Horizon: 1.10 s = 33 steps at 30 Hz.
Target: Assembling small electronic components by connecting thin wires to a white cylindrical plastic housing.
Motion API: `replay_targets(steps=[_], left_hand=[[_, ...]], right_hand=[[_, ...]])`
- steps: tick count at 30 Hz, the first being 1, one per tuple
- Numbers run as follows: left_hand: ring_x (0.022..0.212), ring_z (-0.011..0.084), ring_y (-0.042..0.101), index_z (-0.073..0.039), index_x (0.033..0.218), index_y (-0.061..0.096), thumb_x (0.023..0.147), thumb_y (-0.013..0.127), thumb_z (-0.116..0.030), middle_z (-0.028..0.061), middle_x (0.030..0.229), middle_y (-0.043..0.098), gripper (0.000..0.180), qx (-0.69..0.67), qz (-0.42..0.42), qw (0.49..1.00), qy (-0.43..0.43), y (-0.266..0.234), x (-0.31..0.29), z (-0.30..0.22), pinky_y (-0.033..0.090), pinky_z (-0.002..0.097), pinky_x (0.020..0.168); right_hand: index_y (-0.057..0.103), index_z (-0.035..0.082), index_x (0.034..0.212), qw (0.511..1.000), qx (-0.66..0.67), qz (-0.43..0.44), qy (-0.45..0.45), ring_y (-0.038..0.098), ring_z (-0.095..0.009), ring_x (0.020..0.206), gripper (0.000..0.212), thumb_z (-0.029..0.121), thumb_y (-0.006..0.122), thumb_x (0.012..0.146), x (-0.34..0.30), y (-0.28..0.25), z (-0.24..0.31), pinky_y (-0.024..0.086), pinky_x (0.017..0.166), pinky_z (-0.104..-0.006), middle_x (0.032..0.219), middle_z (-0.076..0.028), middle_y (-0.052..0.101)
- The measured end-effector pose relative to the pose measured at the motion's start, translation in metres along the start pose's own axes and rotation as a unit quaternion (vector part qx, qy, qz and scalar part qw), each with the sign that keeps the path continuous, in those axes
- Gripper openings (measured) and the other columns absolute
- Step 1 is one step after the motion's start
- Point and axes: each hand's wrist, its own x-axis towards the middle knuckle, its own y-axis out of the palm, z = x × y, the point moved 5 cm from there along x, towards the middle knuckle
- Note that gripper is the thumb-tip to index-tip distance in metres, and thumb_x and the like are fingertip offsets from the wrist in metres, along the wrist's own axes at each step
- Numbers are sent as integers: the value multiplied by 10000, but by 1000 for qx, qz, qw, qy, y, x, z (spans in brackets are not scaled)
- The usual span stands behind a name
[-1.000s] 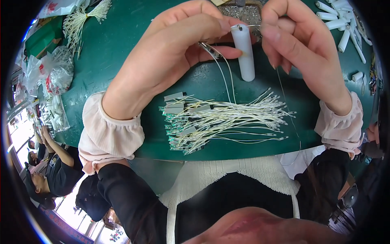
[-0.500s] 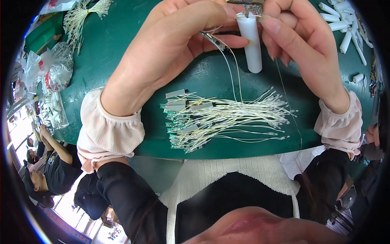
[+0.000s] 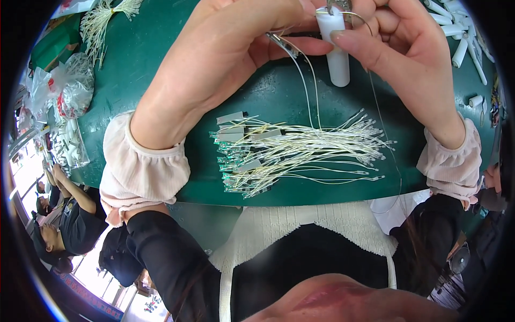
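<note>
A smooth white tube (image 3: 338, 70) stands nearly upright between my hands, its top against a metal piece (image 3: 333, 5) at the upper edge. My left hand (image 3: 236, 37) curls round a small circuit board (image 3: 282, 44) with two pale wires running down from it; one fingertip touches the tube's side. My right hand (image 3: 399, 45) is closed, its thumb pressed on the tube's upper part. A thin wire (image 3: 360, 16) crosses the tube's top and loops into the right fingers. Below lies a bundle of wired circuit boards (image 3: 300, 150) with green ends and pale leads.
More white tubes (image 3: 458, 51) are heaped at the far right. Another pale wire bundle (image 3: 99, 29) lies far left, near clear plastic bags (image 3: 75, 88). The green table's (image 3: 198, 188) near edge runs just before my body. Other people (image 3: 75, 214) sit at the left.
The tube has shifted slightly up and right. My right thumb has moved from the wire at its top down onto its side, and the wire there now bows in a loop.
</note>
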Motion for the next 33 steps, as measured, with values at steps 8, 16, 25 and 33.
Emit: replay_targets(steps=[8, 16, 25, 33], left_hand=[[1032, 191, 671, -18, 1003, 591, 1016, 558, -36, 111, 1188, 650, 40, -1, 0, 1000, 3, 11, -17, 0, 597, 350, 939], [1054, 201, 674, -22, 1008, 599, 1030, 568, -69, 128, 1207, 653, 60, -26, 9, 999, 19, 11, -12, -1, 598, 348, 954], [1072, 198, 667, -28, 1001, 598, 1035, 565, -80, 131, 1217, 651, 71, 27, 360, 891, 275, 1, 14, -5, 593, 348, 960], [1052, 205, 676, -27, 998, 597, 1033, 566, -83, 139, 1193, 662, 73, 17, -5, 999, 33, -1, -3, 0, 593, 344, 942]], right_hand=[[496, 2, 1017, 999, -34, -1, -26, 640, -14, 666, 240, -64, 709, 926, -2, 0, -5, 410, 521, -145, 794, -62, 695], [486, -4, 1050, 999, -47, -14, -17, 526, -10, 566, 117, 74, 574, 1051, 1, -2, 5, 366, 497, -150, 735, -46, 669], [474, -9, 1072, 998, -24, 7, -58, 497, -14, 561, 123, 108, 511, 1081, 4, 4, 3, 350, 499, -158, 730, -54, 668], [479, -9, 1048, 999, -2, -22, -37, 574, -4, 616, 185, -28, 648, 976, 2, 8, 17, 376, 505, -146, 742, -51, 660]])
